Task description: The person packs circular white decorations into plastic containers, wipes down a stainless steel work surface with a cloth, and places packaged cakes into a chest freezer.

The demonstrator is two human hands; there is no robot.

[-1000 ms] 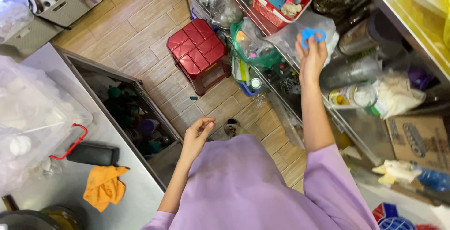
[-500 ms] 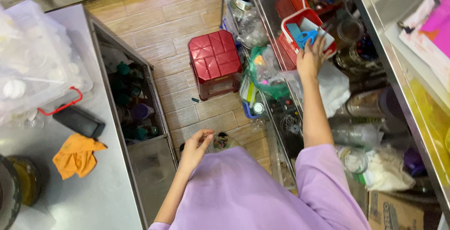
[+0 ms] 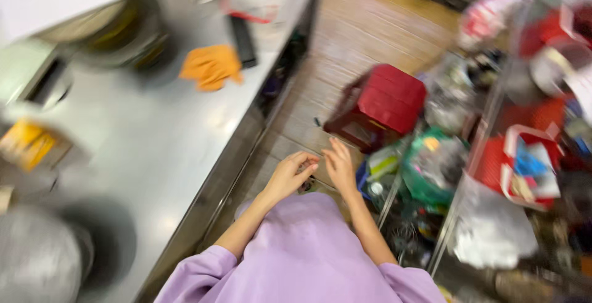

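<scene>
The picture is blurred by motion. My left hand [image 3: 290,174] and my right hand [image 3: 339,166] hang close together in front of my lilac top, over the wooden floor, fingertips almost touching. Both have loosely spread fingers, and I see nothing in either. A red plastic stool [image 3: 383,105] stands on the floor just beyond my right hand. A steel counter [image 3: 154,155] runs along my left side.
An orange cloth [image 3: 211,66] and a black flat object [image 3: 243,41] lie on the counter, with pots at its far end. To the right stand cluttered wire shelves with a red basket [image 3: 521,167], a green bag [image 3: 431,167] and clear plastic bags.
My right hand has come down from the red basket on the shelf and joined my left hand in front of me. The view has swung round to the left.
</scene>
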